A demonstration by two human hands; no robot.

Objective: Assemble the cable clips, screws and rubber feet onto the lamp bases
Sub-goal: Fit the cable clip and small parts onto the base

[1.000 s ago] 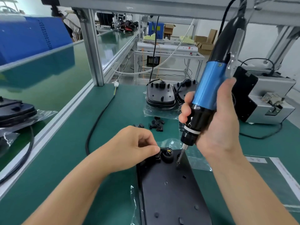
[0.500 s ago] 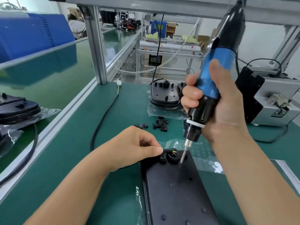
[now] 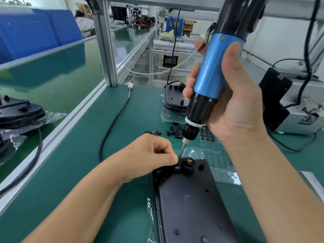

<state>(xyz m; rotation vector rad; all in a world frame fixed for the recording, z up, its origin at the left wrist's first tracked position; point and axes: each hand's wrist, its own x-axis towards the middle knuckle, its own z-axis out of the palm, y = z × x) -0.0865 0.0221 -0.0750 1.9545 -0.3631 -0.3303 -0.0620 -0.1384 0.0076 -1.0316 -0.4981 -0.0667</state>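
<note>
From the head view, the lamp base (image 3: 191,204) lay flat on the green counter (image 3: 84,172), its long axis running away from the person, with the clip site at its far end. The left hand (image 3: 149,155), the nearer one, had its grip closed thumb to forefinger, pinching a small black cable clip (image 3: 179,159) just beside the round wire collar (image 3: 188,163). The right hand (image 3: 233,99) had its grip wrapped fully round the blue electric screwdriver (image 3: 210,74), held above and tilted, bit slanting down-left onto the pinch. Spare clips (image 3: 173,131) lay farther back.
</note>
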